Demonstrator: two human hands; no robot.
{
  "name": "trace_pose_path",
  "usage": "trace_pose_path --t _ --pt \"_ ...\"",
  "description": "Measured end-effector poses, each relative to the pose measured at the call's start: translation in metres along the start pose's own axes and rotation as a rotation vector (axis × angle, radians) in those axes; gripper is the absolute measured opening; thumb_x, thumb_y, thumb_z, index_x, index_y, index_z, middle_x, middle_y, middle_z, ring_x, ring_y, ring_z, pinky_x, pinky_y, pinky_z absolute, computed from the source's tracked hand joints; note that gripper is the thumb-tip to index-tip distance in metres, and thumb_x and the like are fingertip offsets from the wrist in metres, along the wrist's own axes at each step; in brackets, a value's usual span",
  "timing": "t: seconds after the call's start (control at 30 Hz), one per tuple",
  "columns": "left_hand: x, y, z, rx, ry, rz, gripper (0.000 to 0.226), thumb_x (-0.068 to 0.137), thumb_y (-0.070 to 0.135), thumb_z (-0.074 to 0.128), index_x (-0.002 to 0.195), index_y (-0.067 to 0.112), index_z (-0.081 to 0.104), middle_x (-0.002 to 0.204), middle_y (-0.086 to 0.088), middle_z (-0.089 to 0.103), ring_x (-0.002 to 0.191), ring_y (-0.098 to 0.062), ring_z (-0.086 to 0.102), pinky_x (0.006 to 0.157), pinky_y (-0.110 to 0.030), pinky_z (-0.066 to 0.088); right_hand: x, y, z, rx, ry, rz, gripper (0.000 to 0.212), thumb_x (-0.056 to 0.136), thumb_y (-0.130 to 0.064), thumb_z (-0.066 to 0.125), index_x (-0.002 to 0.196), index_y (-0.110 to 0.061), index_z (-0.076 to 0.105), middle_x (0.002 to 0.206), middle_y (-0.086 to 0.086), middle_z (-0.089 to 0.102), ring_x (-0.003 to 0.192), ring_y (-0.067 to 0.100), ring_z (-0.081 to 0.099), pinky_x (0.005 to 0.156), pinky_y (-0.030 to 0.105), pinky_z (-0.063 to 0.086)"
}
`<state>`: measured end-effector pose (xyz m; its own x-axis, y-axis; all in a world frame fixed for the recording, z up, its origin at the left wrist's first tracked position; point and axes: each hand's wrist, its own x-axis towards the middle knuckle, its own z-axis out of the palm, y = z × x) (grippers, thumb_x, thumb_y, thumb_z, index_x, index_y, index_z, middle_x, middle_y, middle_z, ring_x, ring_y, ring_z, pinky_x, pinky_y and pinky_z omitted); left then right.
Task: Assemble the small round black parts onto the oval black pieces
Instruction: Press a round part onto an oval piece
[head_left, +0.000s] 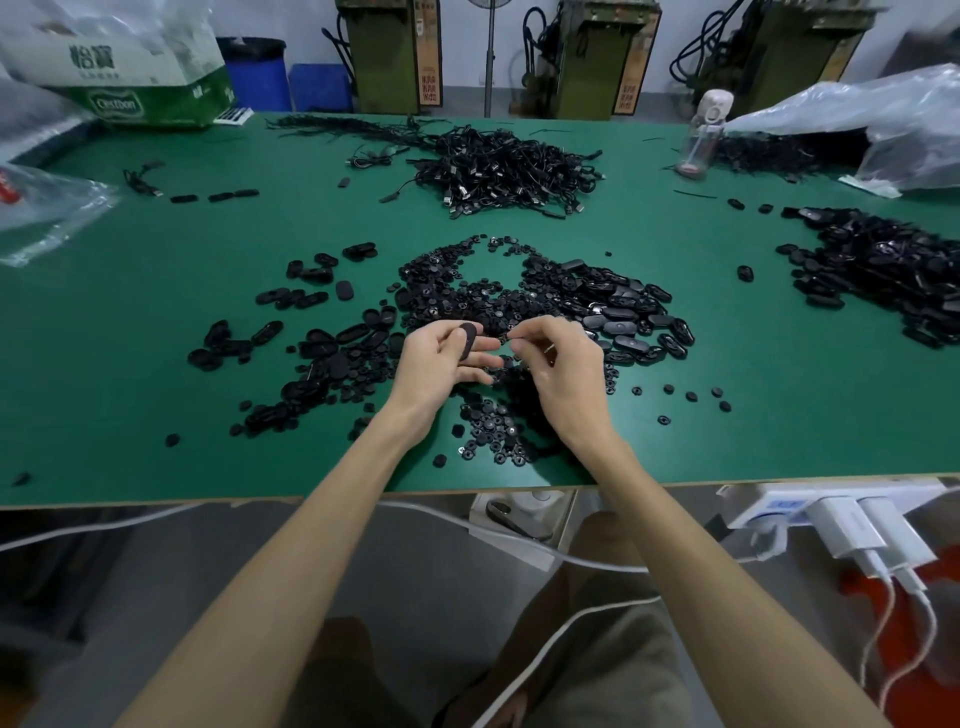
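My left hand (441, 358) holds an oval black piece (466, 340) upright between thumb and fingers, just above the green table (156, 312). My right hand (556, 358) is close beside it, its fingertips curled together near the oval; whether they pinch a small round part is hidden. A heap of small round black parts (457, 291) lies just beyond my hands, and more round parts (493, 431) lie under my wrists. Loose oval pieces (623, 312) lie to the right of the heap, others (322, 353) to the left.
A tangle of black cables (498, 166) sits at the table's middle back. Another big pile of black ovals (883, 270) fills the right side. Plastic bags (883, 119) and a bottle (701, 140) stand at the back right, a carton (119, 57) at the back left. Power strip (831, 514) hangs below the front edge.
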<state>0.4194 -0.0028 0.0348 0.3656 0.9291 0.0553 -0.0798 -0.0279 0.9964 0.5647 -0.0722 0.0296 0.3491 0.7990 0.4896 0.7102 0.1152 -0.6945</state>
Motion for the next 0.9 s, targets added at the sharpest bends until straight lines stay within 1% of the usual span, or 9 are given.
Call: trace_pose_path --t 0.07,0.17,0.23,0.33,0.47,0.67,0.77,0.9 --pt "-0.0002 -0.0025 -0.0013 -0.017 -0.023 0.019 0.025 0.111 0.005 0.039 0.127 -0.006 0.056 0.109 -0.023 0.072 0.087 -0.025 0.077 0.070 -0.028 0.061 0.0002 -0.0008 -0.0017 0.027 0.021 0.004 0.005 0.095 -0.013 0.071 0.100 -0.015 0.073 0.096 -0.004 0.070 0.096 0.016 0.060 0.087 0.026 0.046" --pt "0.0009 -0.0028 -0.0046 -0.057 -0.028 0.007 0.029 0.109 -0.004 0.035 0.133 -0.005 0.051 0.119 -0.025 0.068 0.100 -0.030 0.076 0.080 -0.030 0.061 0.0010 -0.0022 -0.0016 0.025 0.014 0.017 0.006 0.096 -0.014 0.071 0.102 -0.013 0.073 0.097 0.000 0.070 0.097 0.020 0.061 0.088 0.035 0.049" --pt "0.0013 -0.0029 -0.0056 -0.074 -0.040 -0.008 0.033 0.108 -0.008 0.035 0.137 -0.004 0.049 0.122 -0.025 0.068 0.103 -0.030 0.075 0.084 -0.031 0.061 0.0007 -0.0029 0.0000 -0.031 -0.008 0.011 0.008 0.098 -0.014 0.069 0.105 -0.011 0.073 0.099 0.001 0.069 0.099 0.021 0.060 0.089 0.037 0.049" --pt "0.0003 -0.0029 -0.0059 -0.085 -0.057 -0.013 0.037 0.106 -0.011 0.036 0.141 -0.003 0.046 0.124 -0.024 0.067 0.105 -0.029 0.075 0.088 -0.034 0.062 -0.0004 -0.0041 0.0017 -0.121 -0.031 -0.005 0.013 0.100 -0.014 0.065 0.110 -0.012 0.073 0.106 0.002 0.070 0.104 0.021 0.058 0.091 0.037 0.048" --pt "-0.0002 -0.0032 -0.0067 -0.088 -0.070 -0.006 0.040 0.106 -0.011 0.038 0.143 0.000 0.046 0.124 -0.023 0.067 0.106 -0.028 0.075 0.091 -0.035 0.061 -0.0013 -0.0048 0.0020 -0.156 -0.039 -0.022 0.014 0.101 -0.014 0.065 0.111 -0.012 0.073 0.108 0.001 0.072 0.106 0.021 0.059 0.091 0.037 0.049" --pt "-0.0037 -0.0036 -0.0042 -0.025 -0.101 0.041 0.036 0.107 -0.008 0.041 0.142 -0.002 0.047 0.123 -0.022 0.069 0.108 -0.026 0.074 0.092 -0.032 0.060 -0.0026 -0.0046 0.0020 -0.098 -0.037 -0.014 0.009 0.099 -0.018 0.068 0.106 -0.016 0.072 0.100 -0.001 0.072 0.096 0.017 0.063 0.086 0.038 0.052" --pt "-0.0057 -0.0033 -0.0037 -0.006 -0.121 0.055 0.030 0.107 -0.007 0.044 0.135 -0.003 0.052 0.121 -0.021 0.070 0.106 -0.026 0.075 0.091 -0.030 0.060 -0.0020 -0.0057 -0.0003 -0.028 -0.047 0.007 0.008 0.097 -0.018 0.070 0.105 -0.019 0.073 0.098 -0.003 0.073 0.095 0.014 0.066 0.087 0.036 0.053" --pt "-0.0061 -0.0039 -0.0032 0.026 -0.128 0.059 0.022 0.106 -0.007 0.047 0.125 -0.004 0.057 0.116 -0.022 0.071 0.101 -0.024 0.076 0.087 -0.029 0.061 -0.0015 -0.0081 -0.0026 0.041 -0.044 -0.006 0.011 0.095 -0.009 0.070 0.100 -0.017 0.075 0.096 -0.006 0.075 0.092 0.011 0.068 0.086 0.034 0.055"
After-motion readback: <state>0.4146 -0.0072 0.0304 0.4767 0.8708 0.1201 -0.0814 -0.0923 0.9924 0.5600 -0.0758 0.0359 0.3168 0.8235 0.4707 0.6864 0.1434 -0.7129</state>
